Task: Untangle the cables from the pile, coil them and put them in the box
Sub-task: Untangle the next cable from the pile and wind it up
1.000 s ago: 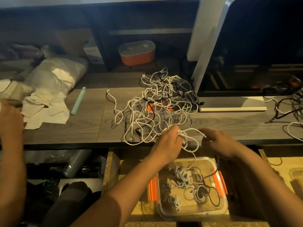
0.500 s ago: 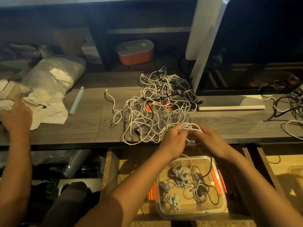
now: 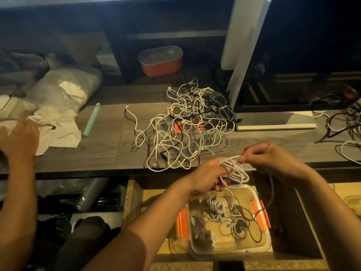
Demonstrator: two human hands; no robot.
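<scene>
1. Your left hand (image 3: 205, 180) grips a part-wound coil of white cable (image 3: 236, 173), with the fingers curled through its loops. It sits just off the bench's (image 3: 78, 157) front edge.
2. Your right hand (image 3: 271, 159) pinches the same cable between thumb and fingertips, just right of the coil. A loose length drops from there past the right side of the box (image 3: 230, 249).
3. The pile (image 3: 185, 132) lies mid-bench and reaches the front edge. It is mostly white leads with a few black ones, and something orange shows through it that you cannot make out.
4. The box is clear with orange clips (image 3: 182, 222). It sits in the open drawer (image 3: 134, 198) under the bench's front edge, beneath your hands.
5. Several small wound cables (image 3: 215, 207) already lie inside the box.
6. A monitor (image 3: 293, 55) stands at the back right, and more loose leads (image 3: 343, 122) spread along the right edge.
7. A third hand (image 3: 19, 137) lies flat, fingers spread, on papers (image 3: 64, 135) at the bench's left edge.
</scene>
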